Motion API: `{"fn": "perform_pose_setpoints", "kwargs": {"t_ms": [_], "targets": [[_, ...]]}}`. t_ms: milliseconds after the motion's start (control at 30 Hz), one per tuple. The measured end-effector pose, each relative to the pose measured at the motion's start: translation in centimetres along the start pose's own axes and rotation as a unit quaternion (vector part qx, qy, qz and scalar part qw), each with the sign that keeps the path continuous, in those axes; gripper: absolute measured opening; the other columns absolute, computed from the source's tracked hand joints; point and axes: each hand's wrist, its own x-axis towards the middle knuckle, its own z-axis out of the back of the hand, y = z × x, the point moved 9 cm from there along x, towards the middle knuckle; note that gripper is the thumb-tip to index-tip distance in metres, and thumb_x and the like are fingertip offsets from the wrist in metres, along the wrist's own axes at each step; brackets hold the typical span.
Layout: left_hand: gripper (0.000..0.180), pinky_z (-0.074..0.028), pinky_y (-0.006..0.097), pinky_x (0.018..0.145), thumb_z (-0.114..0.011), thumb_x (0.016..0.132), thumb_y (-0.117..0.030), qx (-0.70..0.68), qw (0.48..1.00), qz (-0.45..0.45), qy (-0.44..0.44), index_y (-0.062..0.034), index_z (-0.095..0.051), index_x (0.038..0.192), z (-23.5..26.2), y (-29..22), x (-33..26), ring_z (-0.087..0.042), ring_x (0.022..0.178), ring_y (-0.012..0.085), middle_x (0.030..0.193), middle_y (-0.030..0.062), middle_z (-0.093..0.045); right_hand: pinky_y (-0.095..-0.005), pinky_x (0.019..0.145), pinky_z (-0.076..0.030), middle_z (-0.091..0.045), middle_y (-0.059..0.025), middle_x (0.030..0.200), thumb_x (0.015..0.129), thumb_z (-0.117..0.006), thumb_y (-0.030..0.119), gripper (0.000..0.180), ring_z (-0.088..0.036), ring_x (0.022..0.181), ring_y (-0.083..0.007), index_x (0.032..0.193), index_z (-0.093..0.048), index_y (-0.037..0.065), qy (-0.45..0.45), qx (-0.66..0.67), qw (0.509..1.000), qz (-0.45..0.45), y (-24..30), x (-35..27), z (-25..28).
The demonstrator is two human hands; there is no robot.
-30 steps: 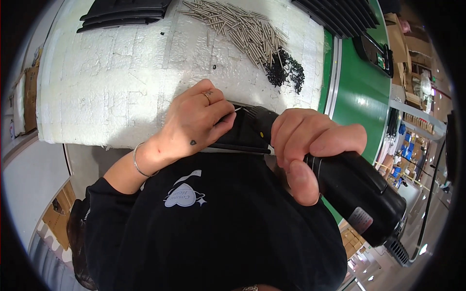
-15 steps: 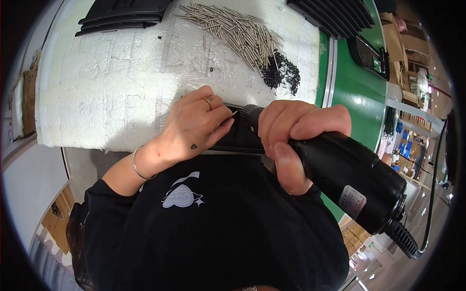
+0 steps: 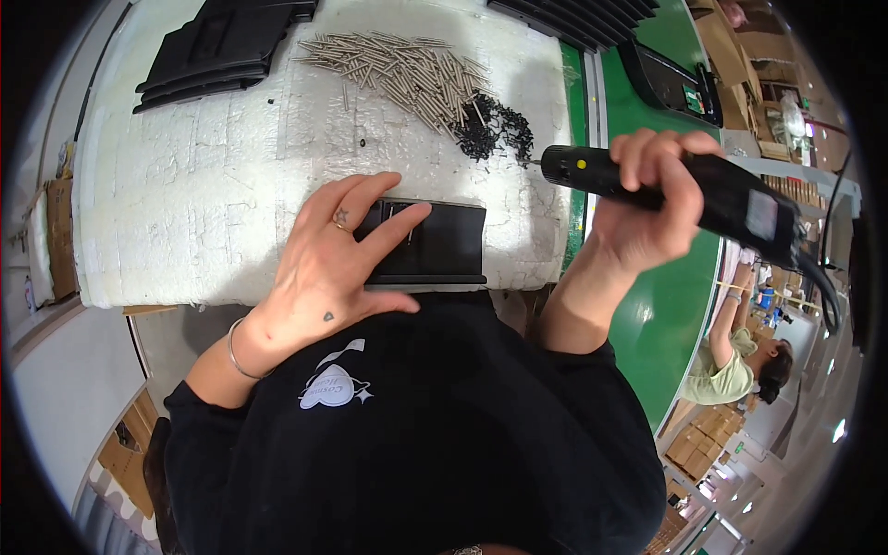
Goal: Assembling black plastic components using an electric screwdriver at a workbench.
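My left hand [image 3: 324,245] lies with its fingers spread over the left part of a flat black plastic panel [image 3: 455,245] at the table's near edge. Beside its index finger, a thin metal pin [image 3: 411,233] shows on the panel. My right hand [image 3: 652,203] is wrapped round a black corded electric screwdriver [image 3: 749,203], raised at the right. The tool's tip points left, close to a heap of small black screws [image 3: 490,129]. Those screws adjoin a large pile of silver metal pins [image 3: 398,79].
Stacked black panels [image 3: 217,46] sit at the far left, and more black ribbed parts [image 3: 583,18] at the far right. White padding [image 3: 185,185] covers the table. To the right runs a green surface [image 3: 647,305] with a black tray [image 3: 661,88]. Another person [image 3: 731,370] is beyond it.
My right hand has lifted the screwdriver off the panel and swung it right and away, toward the screws. My left fingers have opened from a pinch and spread over the panel.
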Motion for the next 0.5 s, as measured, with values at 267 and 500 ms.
{"fn": "perform_pose_setpoints", "kwargs": {"t_ms": [267, 500], "targets": [[0.057, -0.048, 0.043, 0.085, -0.075, 0.073, -0.030, -0.001, 0.983, -0.061, 0.173, -0.0077, -0.057, 0.122, -0.1, -0.8, -1.0, -0.058, 0.099, 0.0378, 0.112, 0.0197, -0.059, -0.0328, 0.057, -0.041, -0.045, -0.0048, 0.063, 0.077, -0.051, 0.000, 0.022, -0.041, 0.051, -0.0151, 0.098, -0.052, 0.003, -0.014, -0.004, 0.999, -0.053, -3.7, -1.6, 0.6], [0.025, -0.049, 0.036, 0.063, -0.067, 0.083, -0.025, 0.005, 0.988, 0.024, 0.151, -0.0069, -0.069, 0.100, -0.5, 4.8, 1.6, -0.062, 0.075, 0.0290, 0.077, 0.0100, -0.064, -0.0303, 0.057, -0.035, -0.040, -0.0015, 0.063, 0.078, -0.051, 0.007, 0.022, -0.038, 0.052, -0.0121, 0.100, -0.053, 0.005, 0.005, 0.050, 0.998, -0.032, -0.4, -2.0, 0.0]]}}
